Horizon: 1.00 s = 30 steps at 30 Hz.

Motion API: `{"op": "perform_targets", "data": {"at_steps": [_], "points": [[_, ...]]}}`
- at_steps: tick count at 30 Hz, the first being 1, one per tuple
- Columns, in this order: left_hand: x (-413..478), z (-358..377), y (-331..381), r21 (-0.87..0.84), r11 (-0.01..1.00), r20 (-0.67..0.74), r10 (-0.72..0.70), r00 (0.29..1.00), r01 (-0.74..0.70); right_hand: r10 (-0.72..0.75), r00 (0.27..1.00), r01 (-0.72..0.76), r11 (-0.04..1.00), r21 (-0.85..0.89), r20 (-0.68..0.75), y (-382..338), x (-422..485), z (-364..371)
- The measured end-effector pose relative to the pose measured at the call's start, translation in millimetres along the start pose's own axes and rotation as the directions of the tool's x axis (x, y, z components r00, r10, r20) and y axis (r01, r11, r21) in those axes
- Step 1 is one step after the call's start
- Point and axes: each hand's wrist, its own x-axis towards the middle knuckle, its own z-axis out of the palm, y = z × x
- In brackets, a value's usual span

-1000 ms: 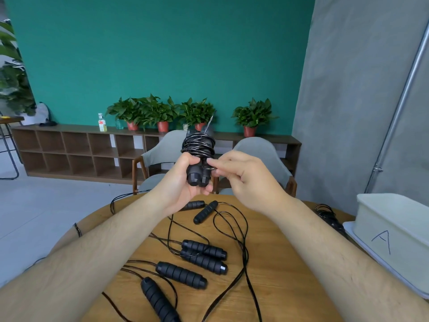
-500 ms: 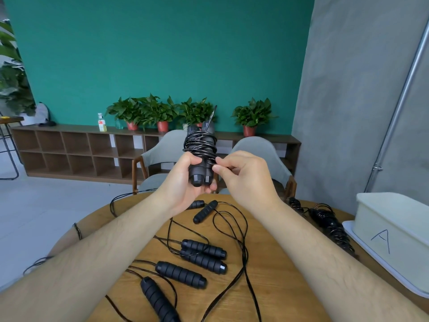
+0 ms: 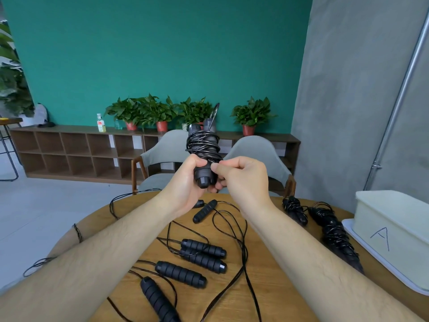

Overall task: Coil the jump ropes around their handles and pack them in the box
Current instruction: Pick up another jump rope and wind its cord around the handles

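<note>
Head camera looks down over a round wooden surface [image 3: 274, 293]. Above its far edge a coiled black jump rope [image 3: 203, 149], thin glossy cord wound round two ribbed foam handles set side by side, is held upright in the air. The left hand [image 3: 185, 182] has its grip clenched round the lower ends of the handles, probably so the pair cannot splay and the turns cannot slide off. The right hand [image 3: 242, 180] pinches thumb and forefinger on the lowest turns of cord, just beside the left thumb. I judge it is tucking or tightening the last length so the coil locks. A short loop of cord [image 3: 214, 111] pokes up past the handle tops.

Below the hands, uncoiled black jump ropes [image 3: 202, 252] lie on the surface, their handles in loose pairs and their cords trailing across the wood and over its edge, within easy reach for the next round. To the right, two finished coiled bundles [image 3: 332, 231] lie just beside the white rectangular box marked "A" [image 3: 394, 231], not inside it, so packing is not yet done. Whether the box has its lid on I cannot tell.
</note>
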Motion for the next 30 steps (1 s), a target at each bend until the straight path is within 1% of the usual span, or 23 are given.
{"op": "perform_targets", "data": {"at_steps": [2, 3, 6, 9, 12, 13, 14, 15, 17, 19, 22, 24, 27, 30], "points": [[-0.5, -1.2, -2.1, -0.006, 1.0, 0.019, -0.001, 1.0, 0.001, 0.02, 1.0, -0.019, 0.999, 0.038, -0.015, -1.5, -0.6, -0.2], [-1.2, -2.2, -2.6, -0.011, 1.0, 0.024, 0.006, 1.0, -0.006, 0.019, 1.0, -0.019, 1.0, 0.025, -0.004, -1.4, -0.9, 0.2], [-1.4, -6.2, -1.1, 0.004, 1.0, 0.038, 0.029, 0.999, -0.029, 0.004, 0.997, 0.002, 0.998, -0.07, 0.083, 1.6, -2.0, 1.3], [1.7, -9.0, -0.7, 0.02, 1.0, 0.048, 0.016, 0.999, -0.017, -0.007, 0.992, 0.013, 0.999, -0.042, 0.125, 3.8, 0.7, -1.9], [2.2, -6.5, -2.2, 0.016, 1.0, -0.004, 0.019, 1.0, -0.019, -0.037, 0.993, 0.046, 0.996, -0.08, 0.114, 4.1, 0.9, -2.7], [2.1, -6.0, -3.0, 0.006, 1.0, -0.025, 0.026, 0.999, -0.026, -0.06, 0.993, 0.072, 0.99, -0.118, 0.097, 5.4, 0.3, -0.6], [1.8, -3.6, -2.9, 0.007, 1.0, -0.03, 0.029, 0.999, -0.029, -0.117, 0.99, 0.128, 0.975, -0.179, 0.073, 7.0, -0.8, 1.1], [1.1, -1.8, -2.9, 0.013, 1.0, -0.034, 0.027, 0.999, -0.026, -0.204, 0.978, 0.209, 0.942, -0.261, 0.047, 8.7, -1.4, 2.8], [-0.5, 4.3, -2.2, 0.028, 0.999, -0.043, 0.026, 0.999, -0.025, -0.372, 0.927, 0.355, 0.844, -0.403, 0.037, 12.9, -2.0, 2.8], [-0.4, 8.7, -4.0, 0.03, 0.999, -0.048, 0.018, 0.999, -0.016, -0.46, 0.886, 0.427, 0.772, -0.47, 0.051, 17.3, -0.6, 0.3], [0.2, 10.4, -6.0, -0.005, 1.0, -0.052, 0.002, 0.999, -0.003, -0.516, 0.853, 0.467, 0.694, -0.548, 0.074, 19.6, 0.8, -2.5], [2.8, 8.9, -8.3, -0.002, 1.0, -0.059, 0.003, 0.998, -0.003, -0.527, 0.846, 0.472, 0.672, -0.571, 0.079, 20.0, 1.5, -3.2], [13.4, 11.9, -12.2, -0.012, 1.0, -0.094, -0.018, 0.995, 0.016, -0.52, 0.854, 0.445, 0.701, -0.557, 0.027, 17.2, 5.4, -5.6], [25.9, 17.6, -13.6, -0.008, 0.998, -0.222, -0.067, 0.973, 0.066, -0.518, 0.854, 0.414, 0.722, -0.554, -0.036, 17.4, 5.6, -4.3]]}}
